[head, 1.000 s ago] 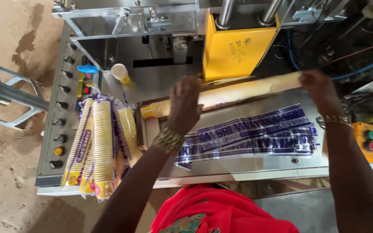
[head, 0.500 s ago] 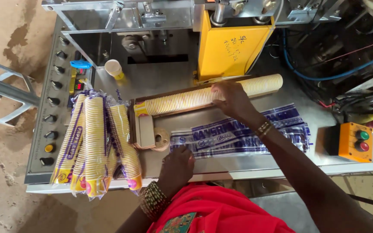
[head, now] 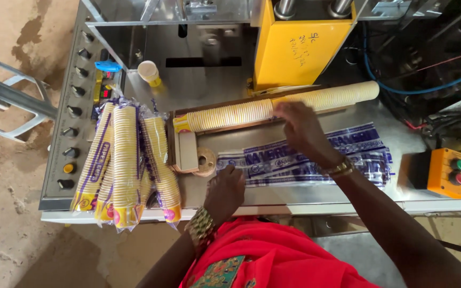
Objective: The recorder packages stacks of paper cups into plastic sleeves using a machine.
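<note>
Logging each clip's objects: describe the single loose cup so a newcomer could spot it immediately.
Start at the yellow machine housing at the top centre. Left of it, on the grey metal deck beside a blue clip, lies a single paper cup. Unlike the bagged cup sleeves and the long cup stack, it lies alone, unwrapped.

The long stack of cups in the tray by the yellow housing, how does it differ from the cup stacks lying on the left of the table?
The long cup stack is bare, while the bundled stacks are wrapped in clear printed sleeves. The long cup stack lies crosswise in a tray, under the right hand; the bundled stacks lie side by side, pointing toward the table's near edge, untouched. The long stack is single; the bundled stacks are several. Both are nested pale yellow cups lying on their sides.
</note>
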